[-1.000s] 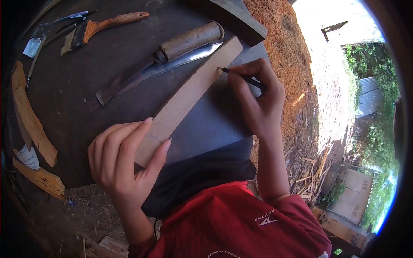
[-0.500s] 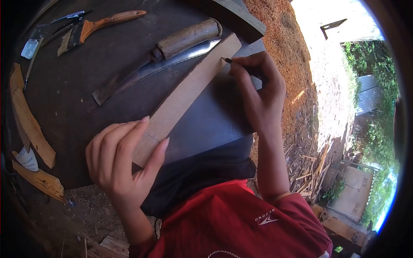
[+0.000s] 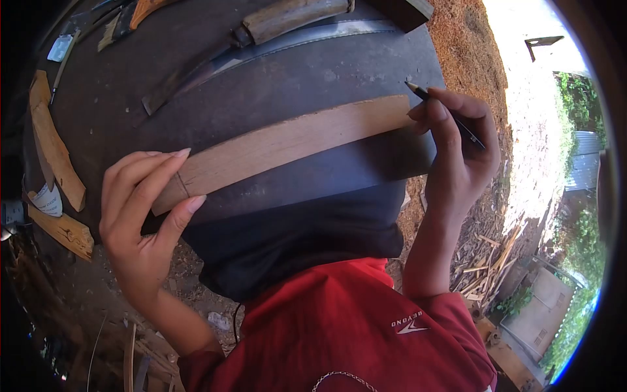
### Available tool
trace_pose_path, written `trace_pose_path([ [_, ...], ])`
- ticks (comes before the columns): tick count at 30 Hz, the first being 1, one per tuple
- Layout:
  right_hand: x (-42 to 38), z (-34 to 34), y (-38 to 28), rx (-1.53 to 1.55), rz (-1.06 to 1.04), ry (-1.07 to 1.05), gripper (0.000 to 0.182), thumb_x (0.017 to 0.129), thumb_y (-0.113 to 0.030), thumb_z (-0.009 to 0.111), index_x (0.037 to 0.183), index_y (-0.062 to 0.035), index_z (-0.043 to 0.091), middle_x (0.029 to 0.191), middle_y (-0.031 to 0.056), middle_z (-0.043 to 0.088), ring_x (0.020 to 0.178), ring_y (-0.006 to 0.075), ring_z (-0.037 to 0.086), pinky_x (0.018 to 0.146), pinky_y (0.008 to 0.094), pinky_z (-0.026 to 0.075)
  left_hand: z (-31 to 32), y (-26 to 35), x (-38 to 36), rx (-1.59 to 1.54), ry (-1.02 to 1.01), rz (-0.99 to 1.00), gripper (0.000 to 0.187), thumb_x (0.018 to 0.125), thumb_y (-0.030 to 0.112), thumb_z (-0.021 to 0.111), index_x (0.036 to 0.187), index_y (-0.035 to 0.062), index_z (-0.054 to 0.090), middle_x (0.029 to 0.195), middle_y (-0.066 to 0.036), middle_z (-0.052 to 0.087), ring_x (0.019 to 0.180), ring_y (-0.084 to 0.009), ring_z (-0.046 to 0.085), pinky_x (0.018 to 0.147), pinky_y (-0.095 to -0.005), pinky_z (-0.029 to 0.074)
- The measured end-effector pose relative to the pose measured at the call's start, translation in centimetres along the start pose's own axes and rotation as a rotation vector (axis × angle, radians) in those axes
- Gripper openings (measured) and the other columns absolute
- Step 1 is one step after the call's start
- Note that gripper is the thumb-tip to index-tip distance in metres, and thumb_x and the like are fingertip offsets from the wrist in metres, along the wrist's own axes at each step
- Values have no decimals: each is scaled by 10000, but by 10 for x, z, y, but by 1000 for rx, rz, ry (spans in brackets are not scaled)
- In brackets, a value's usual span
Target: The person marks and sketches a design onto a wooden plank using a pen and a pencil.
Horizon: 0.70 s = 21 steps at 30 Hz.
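Note:
A flat wooden strip (image 3: 294,140) stretches across the front of the dark tabletop, with a pencil line drawn across it near its left end. My left hand (image 3: 147,202) pinches that end, fingers on the far edge and thumb on the near one. At the other end, my right hand (image 3: 460,144) is closed round a dark pencil (image 3: 417,90), its sharpened tip pointing up and left, off the wood. The right fingertips are right at the strip's end. Beyond the strip lies a long curved blade (image 3: 261,55) beside a tool with a thick wooden handle (image 3: 294,19).
A paintbrush (image 3: 124,25) lies at the back left of the dark table (image 3: 157,127). Curved wood offcuts (image 3: 55,144) line its left side. A dark block (image 3: 408,13) sits at the back right. Sawdust (image 3: 467,52) and wood scraps (image 3: 493,261) cover the ground at right.
The strip has swung from a steep slant to nearly level. My right hand has moved right and lifted the pencil tip off the wood. The head view has shifted too.

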State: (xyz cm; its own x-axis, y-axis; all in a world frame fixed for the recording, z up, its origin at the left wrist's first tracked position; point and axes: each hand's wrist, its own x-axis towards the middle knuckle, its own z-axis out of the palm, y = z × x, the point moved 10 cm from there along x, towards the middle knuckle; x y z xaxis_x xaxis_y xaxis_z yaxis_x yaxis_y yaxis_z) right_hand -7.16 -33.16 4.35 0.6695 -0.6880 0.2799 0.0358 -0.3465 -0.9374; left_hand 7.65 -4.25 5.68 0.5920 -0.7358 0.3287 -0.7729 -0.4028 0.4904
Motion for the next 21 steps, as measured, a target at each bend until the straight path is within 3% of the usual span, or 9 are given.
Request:
trace_pose_path([
  [5,-25,-31,1,50,-12,41,124,923,39,771,1015,43,688,887,109,747,824,146,730,742,231,559,7,13,13,37,-80,-19,500,752,105,861,1234,20,757,1207,-111,720,1188,-305,640,1039,-438,493],
  [9,-38,-41,3,44,11,155,223,875,68,803,1024,37,639,891,111,726,818,158,726,737,253,574,22,33,29,108,-61,-25,554,733,123,868,1263,22,743,1244,-119,712,1219,-309,633,1072,-434,472],
  [14,-43,-10,-7,-22,-192,-87,233,822,117,778,971,41,617,913,184,750,803,170,727,725,272,568,52,63,50,22,-23,73,507,706,122,899,1182,15,763,1136,-108,725,1115,-292,665,971,-406,517],
  [18,-43,16,-16,-18,-285,-110,217,740,118,809,863,18,661,826,141,730,689,197,709,598,276,543,63,63,51,-6,1,12,456,710,59,899,1148,23,776,1085,-87,715,1058,-260,674,895,-372,535],
  [21,-43,31,-20,-31,-328,-177,232,722,120,809,855,8,655,794,131,708,648,209,680,578,294,530,61,65,52,-48,50,38,442,700,31,905,1125,29,782,1064,-83,709,999,-240,687,830,-350,551],
])
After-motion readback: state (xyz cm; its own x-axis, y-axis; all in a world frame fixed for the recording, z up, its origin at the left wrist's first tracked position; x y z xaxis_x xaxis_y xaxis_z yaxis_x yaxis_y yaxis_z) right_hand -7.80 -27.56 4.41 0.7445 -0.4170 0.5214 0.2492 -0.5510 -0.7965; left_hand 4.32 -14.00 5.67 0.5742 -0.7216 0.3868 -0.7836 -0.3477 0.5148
